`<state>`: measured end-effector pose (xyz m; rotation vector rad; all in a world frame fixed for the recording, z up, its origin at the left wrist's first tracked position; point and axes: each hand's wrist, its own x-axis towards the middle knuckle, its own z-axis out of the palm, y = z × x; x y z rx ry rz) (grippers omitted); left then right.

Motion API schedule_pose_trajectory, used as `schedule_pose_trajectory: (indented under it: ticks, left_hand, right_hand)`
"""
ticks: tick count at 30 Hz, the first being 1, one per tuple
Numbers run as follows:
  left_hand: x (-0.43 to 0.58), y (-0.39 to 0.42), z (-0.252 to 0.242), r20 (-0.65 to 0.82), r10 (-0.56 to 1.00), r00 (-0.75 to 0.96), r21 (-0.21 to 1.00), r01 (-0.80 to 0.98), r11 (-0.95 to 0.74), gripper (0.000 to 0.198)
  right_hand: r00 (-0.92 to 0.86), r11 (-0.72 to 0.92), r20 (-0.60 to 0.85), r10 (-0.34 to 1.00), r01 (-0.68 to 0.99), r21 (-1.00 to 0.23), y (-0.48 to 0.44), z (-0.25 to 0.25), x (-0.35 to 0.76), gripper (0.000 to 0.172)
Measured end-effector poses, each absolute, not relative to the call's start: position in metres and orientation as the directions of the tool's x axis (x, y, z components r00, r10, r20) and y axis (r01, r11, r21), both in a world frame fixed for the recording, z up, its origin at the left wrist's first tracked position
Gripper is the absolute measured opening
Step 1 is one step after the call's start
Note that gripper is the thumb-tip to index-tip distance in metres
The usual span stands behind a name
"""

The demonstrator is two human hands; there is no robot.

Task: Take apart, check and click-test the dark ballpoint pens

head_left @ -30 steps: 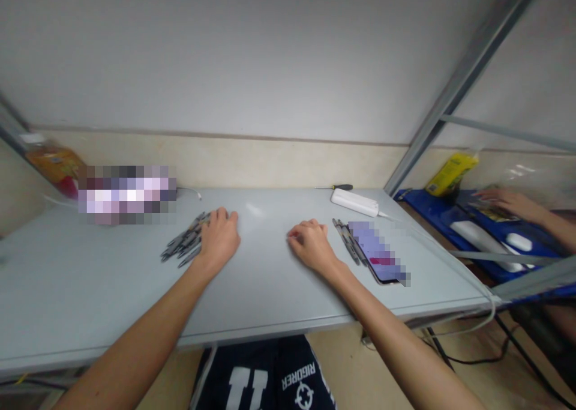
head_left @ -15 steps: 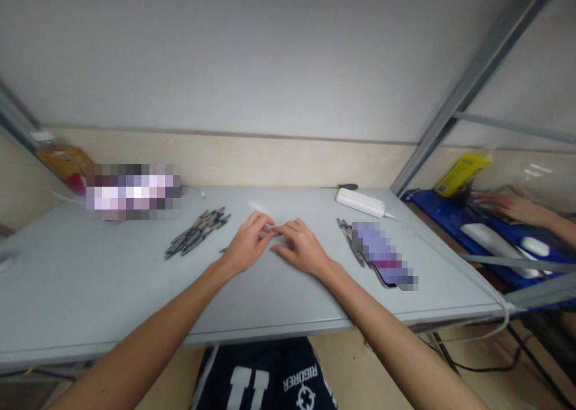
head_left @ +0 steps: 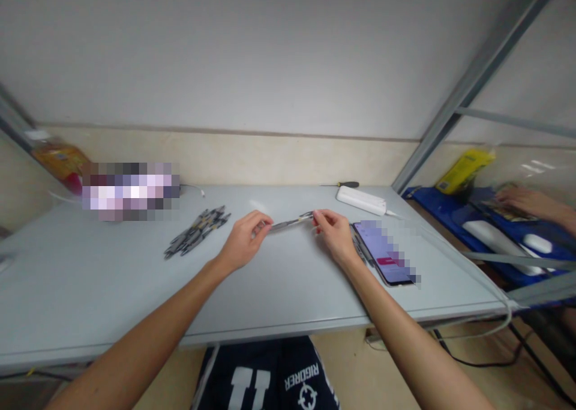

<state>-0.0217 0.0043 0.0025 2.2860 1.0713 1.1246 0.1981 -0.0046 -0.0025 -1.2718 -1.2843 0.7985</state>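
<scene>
A grey pen (head_left: 288,223) stretches between my two hands above the middle of the desk, its right end a little higher. My left hand (head_left: 245,237) is closed in a pinch at the pen's left end. The fingers of my right hand (head_left: 333,233) are pinched round its other end, by the clip. On the desk to the left lies a heap of similar grey pens (head_left: 195,233). A few more pens (head_left: 363,249) lie beside a phone (head_left: 382,254) on the right, partly hidden by my right hand and wrist.
Behind the phone are a white power strip (head_left: 362,200) and a screwdriver (head_left: 348,184). A bottle of orange drink (head_left: 60,161) stands at the far left beside a blurred-out object (head_left: 130,192). Past the metal frame, another person's hand (head_left: 524,200) is over a blue surface (head_left: 427,209).
My hands were close together over the desk; the right has moved right, and the pen now shows between them. The other person's hand has shifted slightly.
</scene>
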Motion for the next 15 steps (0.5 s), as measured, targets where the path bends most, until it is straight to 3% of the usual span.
schedule_pose_trajectory:
  ticks: [6,10,15]
  left_hand:
    - [-0.0157,0.0027,0.0002,0.537,0.771,0.341,0.701,0.329,-0.633,0.013]
    - [-0.0176,0.0037,0.0017,0.575,0.773,0.267,0.679,0.372,-0.633,0.012]
    - [-0.0241,0.0102,0.0018,0.603,0.778,0.176,0.692,0.369,-0.621,0.011]
  right_hand:
    - [0.213,0.151,0.123,0.969,-0.121,-0.981,-0.0071,-0.0042,0.1984,0.030]
    - [0.153,0.077,0.046,0.987,-0.205,-0.976,-0.0099,-0.0008,0.1970,0.029]
    - [-0.083,-0.042,-0.028,0.996,-0.178,-0.983,-0.0136,0.0022,0.1969,0.024]
